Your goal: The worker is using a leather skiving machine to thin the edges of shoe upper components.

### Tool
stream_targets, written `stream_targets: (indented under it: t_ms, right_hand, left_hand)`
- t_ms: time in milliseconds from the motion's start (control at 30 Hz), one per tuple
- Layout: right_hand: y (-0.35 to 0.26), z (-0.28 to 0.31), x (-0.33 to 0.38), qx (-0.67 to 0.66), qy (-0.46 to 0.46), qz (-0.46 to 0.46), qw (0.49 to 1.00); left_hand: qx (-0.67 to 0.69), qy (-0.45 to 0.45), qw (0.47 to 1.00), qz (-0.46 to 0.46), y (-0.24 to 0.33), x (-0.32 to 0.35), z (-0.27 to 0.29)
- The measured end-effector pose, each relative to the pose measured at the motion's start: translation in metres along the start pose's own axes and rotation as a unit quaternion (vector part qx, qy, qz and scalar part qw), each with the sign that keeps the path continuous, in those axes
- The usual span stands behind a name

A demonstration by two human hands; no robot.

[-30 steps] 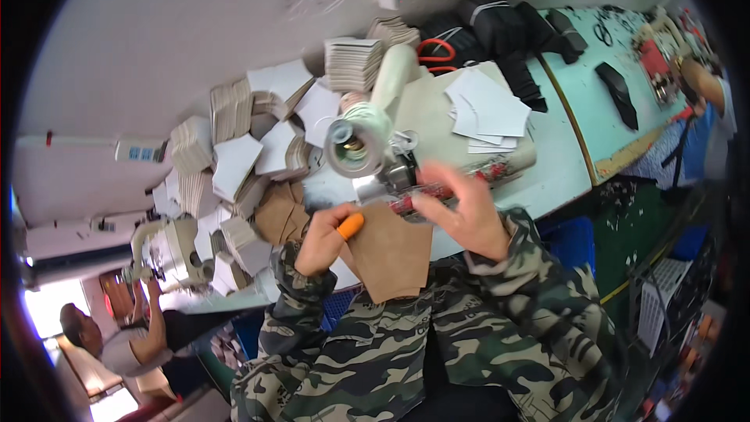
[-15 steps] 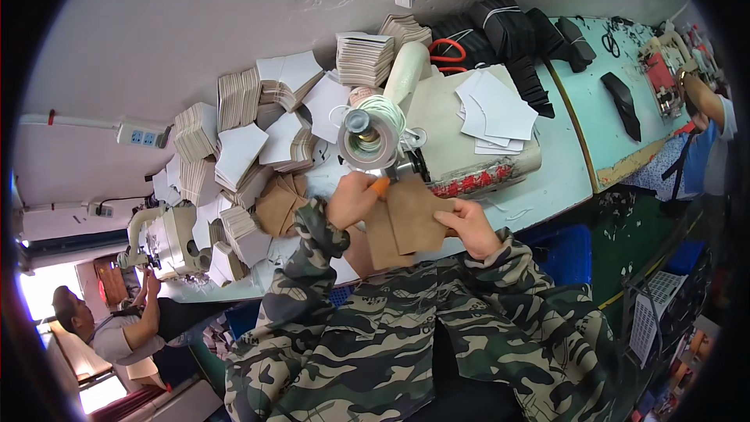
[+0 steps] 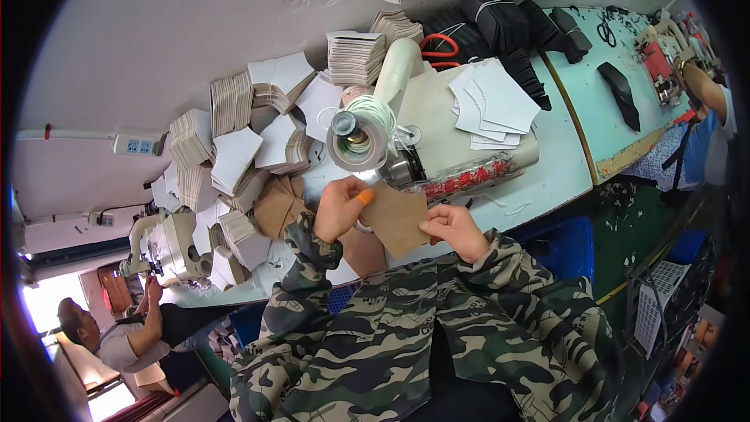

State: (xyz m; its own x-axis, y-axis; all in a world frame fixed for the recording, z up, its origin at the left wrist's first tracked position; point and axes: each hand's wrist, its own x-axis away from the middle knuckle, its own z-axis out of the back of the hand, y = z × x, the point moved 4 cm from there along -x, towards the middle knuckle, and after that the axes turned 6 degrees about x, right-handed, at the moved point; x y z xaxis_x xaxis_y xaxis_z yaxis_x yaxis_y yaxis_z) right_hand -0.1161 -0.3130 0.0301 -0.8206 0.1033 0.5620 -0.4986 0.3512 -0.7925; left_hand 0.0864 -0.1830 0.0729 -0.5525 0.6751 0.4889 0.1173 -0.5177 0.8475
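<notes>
A brown paper-like or leather-like piece (image 3: pixel 400 223) is held up between my two hands, just in front of the sewing machine (image 3: pixel 461 121). My left hand (image 3: pixel 341 209), with an orange cover on one finger, pinches its upper left edge. At its right edge, my right hand (image 3: pixel 457 232) grips it between thumb and fingers. The machine's needle area is partly hidden behind its head and the thread cone (image 3: pixel 358 137). More brown pieces (image 3: pixel 276 207) lie left of my left hand. A flat pinkish-brown piece (image 3: pixel 363 252) rests below the held one.
Stacks of white-faced pieces (image 3: pixel 234 158) crowd the table's left side. Loose white pieces (image 3: pixel 494 101) lie on the machine bed. Red-handled scissors (image 3: pixel 441 47) and black bundles (image 3: pixel 500 19) sit behind. A blue bin (image 3: pixel 566 250) stands at right. Co-workers (image 3: pixel 129 336) sit at both sides.
The held brown work showed two overlapping panels and now shows one face, turned differently. Both hands have shifted slightly left.
</notes>
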Motion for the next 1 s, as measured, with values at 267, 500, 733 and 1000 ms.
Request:
stream_targets:
  t_ms: [267, 500, 733, 1000]
  right_hand:
    - [-0.005, 0.002, 0.011, -0.172, 0.039, 0.022, 0.984]
    - [-0.113, 0.083, 0.049, 0.341, 0.414, 0.321, 0.781]
    - [-0.157, 0.160, -0.003, 0.629, 0.390, 0.232, 0.632]
    - [-0.148, 0.114, -0.002, 0.638, 0.440, 0.269, 0.572]
  left_hand:
    - [-0.047, -0.049, 0.998, 0.019, 0.028, -0.018, -0.009]
    - [-0.056, 0.051, 0.997, -0.026, 0.008, -0.004, 0.009]
    - [-0.427, -0.001, 0.903, -0.054, -0.147, 0.037, 0.030]
    - [-0.242, -0.013, 0.970, 0.032, -0.144, 0.051, 0.012]
